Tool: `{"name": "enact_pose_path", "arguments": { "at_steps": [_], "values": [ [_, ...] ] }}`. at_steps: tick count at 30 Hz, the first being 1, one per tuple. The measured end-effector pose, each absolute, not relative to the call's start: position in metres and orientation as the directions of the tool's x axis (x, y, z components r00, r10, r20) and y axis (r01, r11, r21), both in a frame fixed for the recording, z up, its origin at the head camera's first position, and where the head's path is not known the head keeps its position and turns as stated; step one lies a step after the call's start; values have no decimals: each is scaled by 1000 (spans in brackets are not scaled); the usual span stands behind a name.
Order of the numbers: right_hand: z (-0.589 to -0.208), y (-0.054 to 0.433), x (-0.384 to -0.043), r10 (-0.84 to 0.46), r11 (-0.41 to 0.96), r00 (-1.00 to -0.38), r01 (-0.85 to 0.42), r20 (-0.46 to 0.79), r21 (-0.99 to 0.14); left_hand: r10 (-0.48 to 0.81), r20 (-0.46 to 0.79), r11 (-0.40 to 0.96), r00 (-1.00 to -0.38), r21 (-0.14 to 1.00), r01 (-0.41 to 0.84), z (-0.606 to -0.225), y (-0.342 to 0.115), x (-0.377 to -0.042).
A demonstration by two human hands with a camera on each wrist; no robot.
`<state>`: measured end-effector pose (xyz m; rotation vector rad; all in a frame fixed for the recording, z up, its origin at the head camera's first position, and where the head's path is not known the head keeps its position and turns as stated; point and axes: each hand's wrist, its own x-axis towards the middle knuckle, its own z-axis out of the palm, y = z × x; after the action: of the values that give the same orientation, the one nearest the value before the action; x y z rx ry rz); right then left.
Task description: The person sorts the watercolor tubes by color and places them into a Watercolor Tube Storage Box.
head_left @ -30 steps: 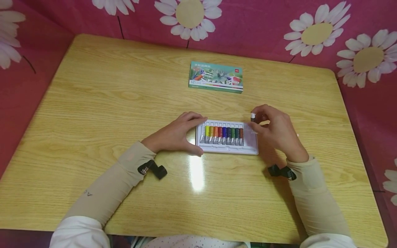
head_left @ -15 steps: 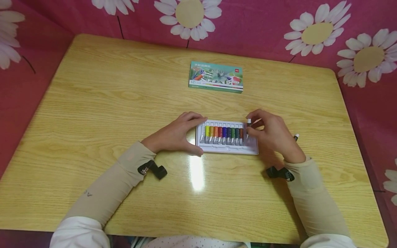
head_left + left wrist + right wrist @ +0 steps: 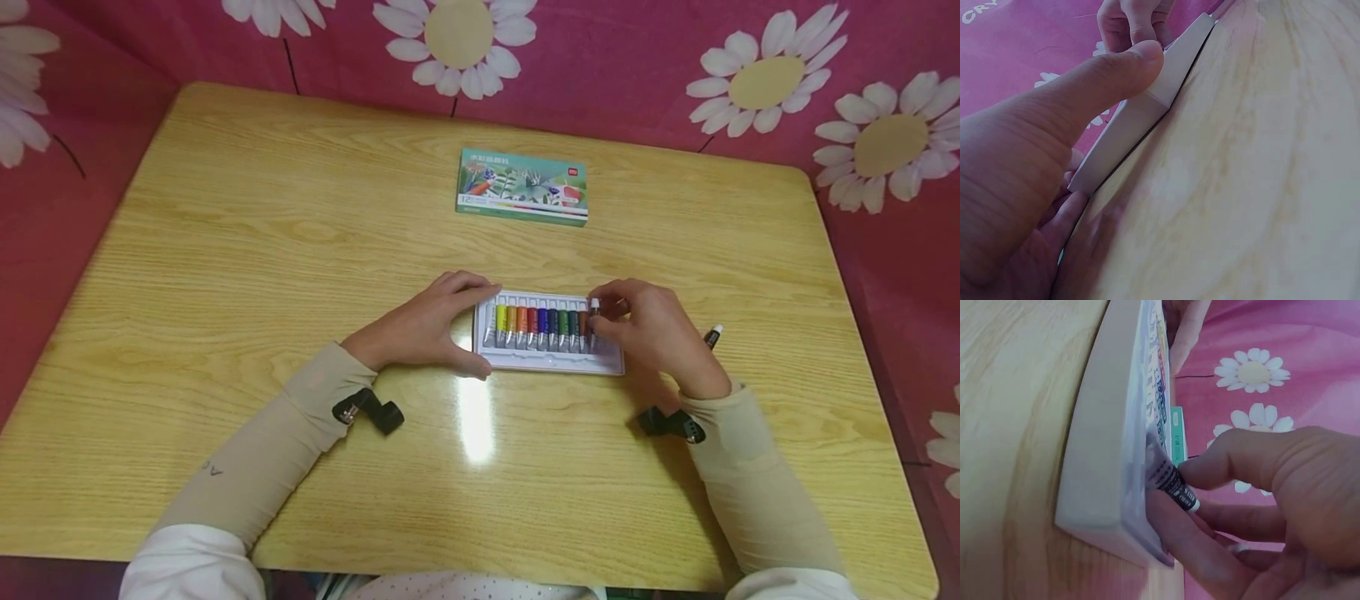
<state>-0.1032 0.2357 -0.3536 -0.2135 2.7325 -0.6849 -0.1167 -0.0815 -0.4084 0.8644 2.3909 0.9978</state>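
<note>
A white tray (image 3: 551, 362) holds a row of paint tubes (image 3: 543, 325), from yellow through red, blue and green to brown. My left hand (image 3: 420, 325) grips the tray's left end, thumb on the near edge and fingers at the far edge. At the right end of the row, my right hand (image 3: 652, 329) pinches a black paint tube (image 3: 1175, 484) with a white cap. That tube's silver tail points down into the tray, and the tube stands tilted in the right wrist view. Part of it is hidden by the fingers.
A second dark tube with a white cap (image 3: 713, 337) lies on the wooden table (image 3: 300, 208), just right of my right wrist. Behind the tray is a green paint box (image 3: 522, 187). Pink daisy-print cloth (image 3: 615, 67) borders the table.
My right hand has moved left and down, bringing the black tube from beside the tray into its right end. The tube on the table has come into view. My left hand stays put.
</note>
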Motion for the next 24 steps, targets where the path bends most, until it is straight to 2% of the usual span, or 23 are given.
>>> {"name": "enact_pose_path", "arguments": {
  "at_steps": [14, 24],
  "values": [
    [-353, 222, -97, -165, 921, -961, -70, -222, -383, 680, -122, 549, -723, 739, 392, -407, -82, -117],
    [-352, 220, -92, -176, 938, -973, -120, -148, -325, 679, -128, 553, -723, 737, 389, -409, -81, -117]
  ]
}}
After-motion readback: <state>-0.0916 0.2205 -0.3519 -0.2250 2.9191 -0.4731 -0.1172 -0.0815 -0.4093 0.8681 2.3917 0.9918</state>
